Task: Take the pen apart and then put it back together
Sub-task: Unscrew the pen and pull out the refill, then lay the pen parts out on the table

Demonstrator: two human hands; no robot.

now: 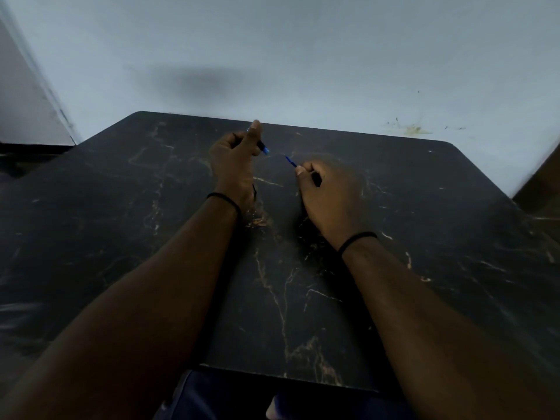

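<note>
**Above the surface: pen in two parts**

Over the dark marbled surface (303,298), the left hand (233,159) grips the pen barrel (263,147), its blue open end facing right. Just right of the barrel, apart from it, the right hand (327,192) pinches the refill (291,161), tip aimed at that opening. Whether this is dismantling or reassembly is unclear; rejoining needs the tip lined up with the bore.

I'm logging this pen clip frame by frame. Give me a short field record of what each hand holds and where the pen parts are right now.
left hand: grips the pen barrel, its blue end pointing toward the right hand
right hand: pinches the blue refill, tip pointing at the barrel; a dark part shows between its fingers
parts: barrel and refill apart, a gap between them
pen state: disassembled
surface: dark marbled table, both hands above it
wrists: a black band on each
</note>
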